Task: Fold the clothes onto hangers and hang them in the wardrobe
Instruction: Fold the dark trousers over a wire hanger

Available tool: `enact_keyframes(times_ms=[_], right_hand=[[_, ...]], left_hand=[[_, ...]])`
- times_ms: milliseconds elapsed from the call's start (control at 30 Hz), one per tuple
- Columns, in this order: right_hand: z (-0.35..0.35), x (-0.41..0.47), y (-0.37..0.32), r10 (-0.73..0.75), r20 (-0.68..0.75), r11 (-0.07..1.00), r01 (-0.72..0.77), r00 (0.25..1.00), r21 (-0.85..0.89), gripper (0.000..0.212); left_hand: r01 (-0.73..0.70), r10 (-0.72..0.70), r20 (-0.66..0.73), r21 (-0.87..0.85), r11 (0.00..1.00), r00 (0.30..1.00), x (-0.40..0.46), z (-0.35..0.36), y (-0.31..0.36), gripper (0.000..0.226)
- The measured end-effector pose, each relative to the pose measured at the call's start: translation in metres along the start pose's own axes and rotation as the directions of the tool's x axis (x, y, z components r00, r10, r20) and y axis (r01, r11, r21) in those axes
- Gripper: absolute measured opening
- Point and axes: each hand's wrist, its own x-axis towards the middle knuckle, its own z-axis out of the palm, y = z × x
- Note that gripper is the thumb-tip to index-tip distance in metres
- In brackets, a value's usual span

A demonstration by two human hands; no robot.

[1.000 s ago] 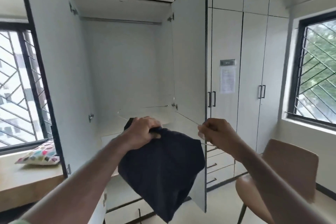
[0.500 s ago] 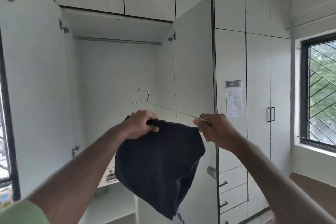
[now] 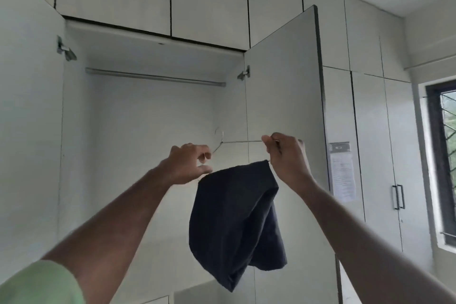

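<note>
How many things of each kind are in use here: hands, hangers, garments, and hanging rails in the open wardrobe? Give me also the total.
Hands: 2, the left hand and the right hand, each gripping an end of the hanger
Wire hangers: 1
Dark garments: 1, draped over the hanger
Hanging rails: 1, nothing on it
Total: 5

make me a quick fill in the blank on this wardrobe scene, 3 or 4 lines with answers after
1. The dark cloth is draped over a thin wire ____.
2. The left hand and right hand each keep a grip on one ____ of the hanger.
3. The rail inside the wardrobe has ____ hanging on it.
4. Both wardrobe doors stand ____.

Missing words: hanger; end; nothing; open
</note>
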Motion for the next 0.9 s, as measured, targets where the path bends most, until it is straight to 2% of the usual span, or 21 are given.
enact_keyframes(times_ms=[200, 267, 367, 433, 500, 567, 633, 767, 833, 900], right_hand=[[0.077, 0.055, 0.033, 0.002, -0.121, 1.0, -0.003, 0.993, -0.006, 0.055], [0.096, 0.074, 0.039, -0.009, -0.164, 1.0, 0.008, 0.986, -0.009, 0.055], [0.127, 0.102, 0.053, -0.045, -0.217, 0.999, 0.039, 0.975, -0.03, 0.054], [0.145, 0.117, 0.063, -0.049, -0.274, 0.998, 0.04, 0.96, -0.039, 0.055], [0.164, 0.131, 0.078, -0.047, -0.341, 0.999, 0.041, 0.939, -0.026, 0.056], [0.182, 0.145, 0.094, -0.052, -0.398, 0.998, 0.065, 0.916, 0.018, 0.056], [0.197, 0.161, 0.11, -0.073, -0.429, 0.996, 0.089, 0.9, 0.019, 0.056], [0.23, 0.195, 0.144, -0.124, -0.456, 0.984, 0.168, 0.881, 0.057, 0.055], [0.248, 0.215, 0.164, -0.152, -0.483, 0.972, 0.219, 0.862, 0.087, 0.054], [0.261, 0.234, 0.183, -0.186, -0.508, 0.958, 0.27, 0.841, 0.096, 0.053]], left_hand=[[0.028, -0.026, 0.072, -0.03, 0.999, 0.997, 0.064, 0.034, -0.086, 0.023], [0.041, -0.036, 0.102, -0.04, 0.998, 0.994, 0.086, 0.046, -0.104, 0.033], [0.065, -0.046, 0.131, -0.147, 0.987, 0.99, 0.122, 0.073, -0.129, 0.05], [0.097, -0.08, 0.099, -0.185, 0.978, 0.992, 0.142, 0.094, -0.145, 0.058], [0.271, -0.266, 0.061, -0.329, 0.905, 0.962, 0.163, 0.115, -0.166, 0.072], [0.466, -0.431, 0.186, -0.456, 0.758, 0.883, 0.182, 0.139, -0.19, 0.082], [0.564, -0.462, 0.324, -0.466, 0.682, 0.826, 0.2, 0.165, -0.207, 0.079], [0.629, -0.477, 0.41, -0.515, 0.583, 0.778, 0.237, 0.207, -0.221, 0.072], [0.664, -0.474, 0.466, -0.552, 0.504, 0.747, 0.261, 0.221, -0.234, 0.062], [0.715, -0.445, 0.561, -0.513, 0.475, 0.698, 0.285, 0.234, -0.245, 0.051]])
